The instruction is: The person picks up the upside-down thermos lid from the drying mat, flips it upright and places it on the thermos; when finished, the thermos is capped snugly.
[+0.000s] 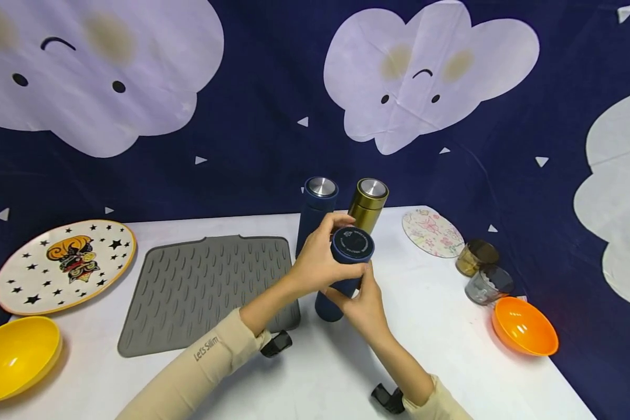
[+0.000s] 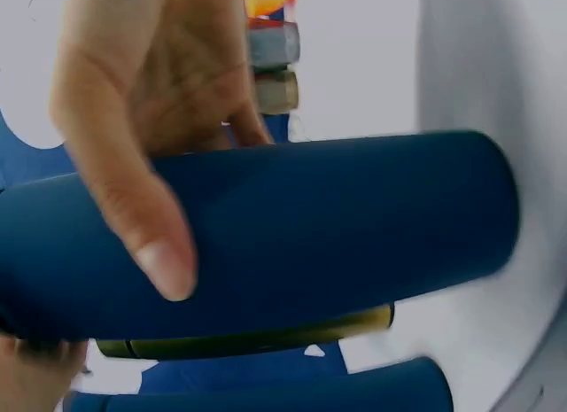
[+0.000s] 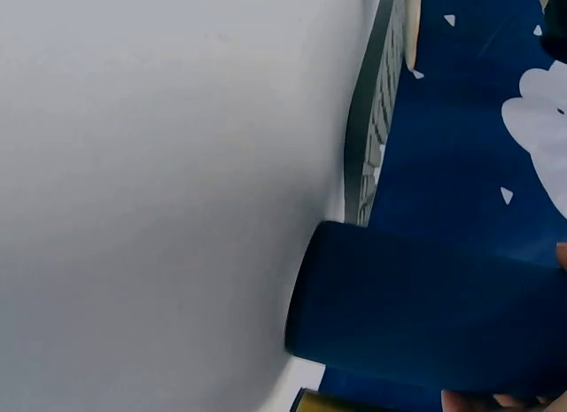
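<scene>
So right now I've got the dark blue flask (image 1: 345, 274) in both hands, tilted toward me with its foot down on the white table (image 1: 441, 350), just in front of the other two flasks. My left hand (image 1: 315, 259) is wrapped around the upper part, thumb across the body, which is really clear in the left wrist view (image 2: 266, 244), and my right hand (image 1: 364, 303) is curled around it lower down, on the side nearer me. Both grips are closed on the flask, not just resting. Its dark cap (image 1: 352, 244) looks fully seated to me; I can't see any gap or thread showing, so my read is that opening it hasn't really started, or it's only barely turned. Behind it the second blue flask (image 1: 317, 207) and the gold flask (image 1: 368, 204) stand upright with their shiny lids on, untouched as far as I can tell. The grey ribbed mat (image 1: 205, 286) to the left of the flasks has nothing on it. Off to the right of the flasks are two little glasses (image 1: 483, 271) and an orange bowl (image 1: 525, 326). So basically: one flask in hand, everything else still waiting.
</scene>
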A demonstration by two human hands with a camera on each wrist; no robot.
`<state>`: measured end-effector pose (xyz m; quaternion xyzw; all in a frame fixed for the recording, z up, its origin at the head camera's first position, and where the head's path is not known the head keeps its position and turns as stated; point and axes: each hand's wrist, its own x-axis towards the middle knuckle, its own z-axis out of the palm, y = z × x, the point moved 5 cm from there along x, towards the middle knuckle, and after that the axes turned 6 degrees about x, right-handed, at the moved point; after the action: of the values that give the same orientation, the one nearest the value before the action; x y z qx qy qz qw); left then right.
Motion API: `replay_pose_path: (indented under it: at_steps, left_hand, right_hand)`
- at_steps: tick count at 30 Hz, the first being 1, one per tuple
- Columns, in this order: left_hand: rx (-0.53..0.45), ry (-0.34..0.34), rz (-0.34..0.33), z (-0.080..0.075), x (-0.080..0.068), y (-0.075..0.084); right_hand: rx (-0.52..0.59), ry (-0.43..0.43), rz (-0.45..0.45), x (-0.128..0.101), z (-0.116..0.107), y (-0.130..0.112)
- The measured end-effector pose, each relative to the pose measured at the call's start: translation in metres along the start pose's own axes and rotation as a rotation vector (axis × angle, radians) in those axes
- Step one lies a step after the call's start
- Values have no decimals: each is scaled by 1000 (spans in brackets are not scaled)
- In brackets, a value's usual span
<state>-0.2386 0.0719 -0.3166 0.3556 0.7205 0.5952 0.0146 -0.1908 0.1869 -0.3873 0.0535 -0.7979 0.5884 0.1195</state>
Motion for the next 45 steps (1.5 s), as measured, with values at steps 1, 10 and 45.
replay_pose_path:
  at_steps: [1,10,45]
  left_hand:
    - [-33,-9,15,0,0,0]
    - [15,-13,-24,2,-2,-4]
    - [-260,-94,21,7,-15,-6]
  right_hand:
    - [-1,-1,7,-1,0,0]
    - [2,-3,-1,-1,0,-1]
    - [-11,-18,-129,-9,2,-5]
